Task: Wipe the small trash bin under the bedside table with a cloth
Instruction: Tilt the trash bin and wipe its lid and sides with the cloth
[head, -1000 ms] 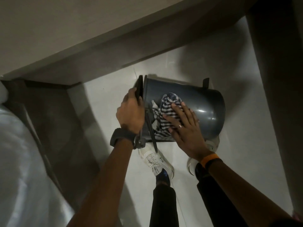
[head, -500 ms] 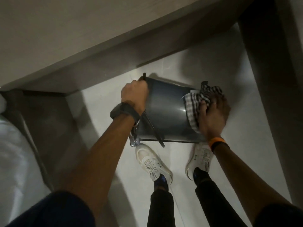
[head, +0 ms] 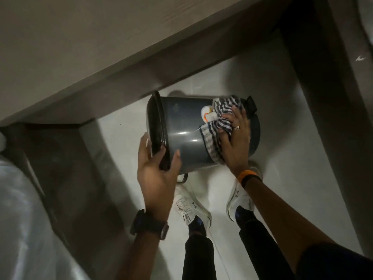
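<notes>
Head view: the left hand (head: pixel 156 170), fingers spread, is cupping the lid end of the tipped grey bin (head: pixel 187 134) above the floor (head: pixel 282 158); the right hand (head: pixel 235 138) is pressing a striped cloth (head: pixel 220 116) flat against its side.

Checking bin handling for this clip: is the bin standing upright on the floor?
No. The bin is held tipped on its side, left hand at the lid end, right hand pressing the cloth against it.

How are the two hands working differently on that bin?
The left hand cups the trash bin at its lid end, bare; the right hand presses a striped cloth against its base end. The left wrist has a dark watch, the right an orange band. Both touch the tilted bin.
</notes>
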`<state>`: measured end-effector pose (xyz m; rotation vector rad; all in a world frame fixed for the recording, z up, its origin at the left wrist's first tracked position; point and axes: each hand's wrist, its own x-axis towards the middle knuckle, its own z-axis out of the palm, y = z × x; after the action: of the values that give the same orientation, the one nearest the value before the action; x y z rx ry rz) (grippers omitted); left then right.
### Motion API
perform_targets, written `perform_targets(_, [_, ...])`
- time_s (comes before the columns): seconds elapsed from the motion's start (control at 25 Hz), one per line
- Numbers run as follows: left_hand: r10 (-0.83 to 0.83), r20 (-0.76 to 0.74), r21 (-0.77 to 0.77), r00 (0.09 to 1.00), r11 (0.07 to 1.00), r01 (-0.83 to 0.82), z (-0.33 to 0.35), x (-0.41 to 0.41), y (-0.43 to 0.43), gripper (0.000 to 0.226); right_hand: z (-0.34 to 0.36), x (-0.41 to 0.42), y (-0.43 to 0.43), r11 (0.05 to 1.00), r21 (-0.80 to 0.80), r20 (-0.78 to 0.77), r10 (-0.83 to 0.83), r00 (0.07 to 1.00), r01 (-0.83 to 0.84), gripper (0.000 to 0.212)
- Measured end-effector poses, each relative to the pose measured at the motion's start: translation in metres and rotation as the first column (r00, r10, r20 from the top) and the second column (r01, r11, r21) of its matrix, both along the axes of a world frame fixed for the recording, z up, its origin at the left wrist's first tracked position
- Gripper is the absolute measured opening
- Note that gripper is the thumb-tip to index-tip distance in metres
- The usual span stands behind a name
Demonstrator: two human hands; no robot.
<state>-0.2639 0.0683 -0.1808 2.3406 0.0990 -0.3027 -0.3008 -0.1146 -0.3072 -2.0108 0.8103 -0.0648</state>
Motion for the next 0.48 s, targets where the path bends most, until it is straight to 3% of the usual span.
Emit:
perform_targets(0.04, [0.082, -0.103, -0.018, 0.991, 0.996, -0.085, -0.001, 0.012, 0.006, 0.015, -0.003, -0.002, -0.003, 1.000, -0.006, 0.008, 0.030, 1.000, -0.030, 0.042])
perform_targets(0.08, [0.133, -0.148, 0.068, 0.980, 0.990, -0.124, -0.003, 0.024, 0.010, 0.015, -0.006, -0.004, -0.002, 0.998, -0.004, 0.022, 0.055, 0.998, -0.055, 0.043])
perform_targets(0.16, [0.138, -0.155, 0.236, 0.978, 0.967, -0.099, -0.011, 0.044, 0.014, 0.040, -0.007, -0.012, 0.004, 0.997, 0.007, 0.047, 0.073, 0.996, -0.074, 0.046])
perform_targets(0.28, [0.043, -0.193, 0.318, 0.980, 0.948, 0.021, -0.015, 0.065, 0.006, 0.057, -0.010, -0.017, 0.007, 0.999, 0.022, 0.036, 0.027, 0.999, -0.028, 0.049])
perform_targets(0.4, [-0.141, -0.090, 0.413, 0.986, 0.896, 0.165, -0.016, 0.071, 0.002, 0.040, -0.004, -0.016, 0.003, 1.000, 0.019, -0.013, 0.022, 1.000, -0.022, 0.051])
perform_targets(0.48, [-0.207, -0.052, 0.437, 0.977, 0.875, 0.209, -0.008, 0.068, -0.009, 0.031, 0.012, -0.013, 0.016, 0.986, -0.065, -0.034, 0.154, 0.988, -0.155, 0.054])
